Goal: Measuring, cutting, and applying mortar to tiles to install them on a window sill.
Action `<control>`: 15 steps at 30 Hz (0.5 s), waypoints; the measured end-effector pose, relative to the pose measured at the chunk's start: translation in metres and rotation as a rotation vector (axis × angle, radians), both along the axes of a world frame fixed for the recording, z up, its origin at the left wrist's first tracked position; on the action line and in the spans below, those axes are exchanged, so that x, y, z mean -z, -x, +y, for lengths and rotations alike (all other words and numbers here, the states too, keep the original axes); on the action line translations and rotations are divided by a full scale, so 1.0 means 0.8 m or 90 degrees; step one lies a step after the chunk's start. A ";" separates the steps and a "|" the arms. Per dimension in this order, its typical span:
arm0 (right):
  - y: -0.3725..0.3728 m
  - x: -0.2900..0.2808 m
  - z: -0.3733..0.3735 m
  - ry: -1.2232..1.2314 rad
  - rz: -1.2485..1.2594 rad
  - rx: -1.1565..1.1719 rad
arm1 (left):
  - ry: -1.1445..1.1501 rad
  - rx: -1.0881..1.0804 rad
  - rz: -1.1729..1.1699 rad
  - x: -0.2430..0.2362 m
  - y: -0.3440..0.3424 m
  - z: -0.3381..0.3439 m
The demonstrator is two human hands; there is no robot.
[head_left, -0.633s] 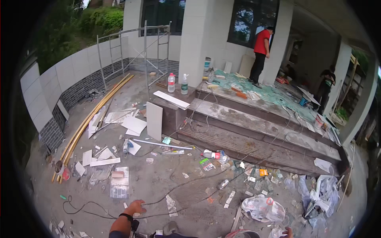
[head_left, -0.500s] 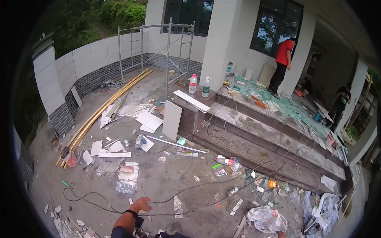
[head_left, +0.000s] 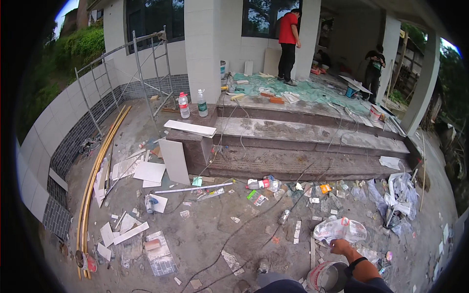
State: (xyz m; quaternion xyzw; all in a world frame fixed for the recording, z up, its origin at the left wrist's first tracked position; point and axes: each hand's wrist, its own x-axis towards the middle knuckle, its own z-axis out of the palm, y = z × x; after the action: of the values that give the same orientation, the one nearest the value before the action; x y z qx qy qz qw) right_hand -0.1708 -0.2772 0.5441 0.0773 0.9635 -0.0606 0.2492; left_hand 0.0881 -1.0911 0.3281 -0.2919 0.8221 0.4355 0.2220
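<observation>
One white, crumpled plastic sack with red print [head_left: 348, 229], lying on the ground right of centre in the lower half of the frame. Slack and wrinkled; judged soft, light if it holds little, and apt to slip or tear if pinched by a single layer. Best hold: a gathered fold at the edge toward the bottom of the frame. Contents: not discernible.

One round, white-and-red bucket [head_left: 316, 279], at the lower edge, right of centre, mouth upward. Probably stiff plastic; weight uncertain, as the grey interior does not show how full it is. Best hold: the rim, or a bail handle if fitted; none can be made out.

One bare right hand [head_left: 341, 246], between the two items, at the sack's lower edge in the picture. Forearm slanting in from the lower right, black band [head_left: 358, 263] at the wrist, back of the hand upward, fingers bent. Whether it grips or touches the sack cannot be told.

One left hand: outside the frame, state unknown.
</observation>
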 end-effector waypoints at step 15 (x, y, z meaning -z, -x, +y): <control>0.329 0.160 -0.094 0.262 0.119 -0.125 | 0.173 -0.219 0.018 -0.144 0.162 -0.017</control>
State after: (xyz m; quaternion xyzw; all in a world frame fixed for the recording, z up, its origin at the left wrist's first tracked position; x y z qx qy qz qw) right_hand -0.4339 -0.3524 0.4163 -0.0751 0.9526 -0.2382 0.1739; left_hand -0.0416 -1.1051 0.4430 -0.4485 0.8145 0.3564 0.0915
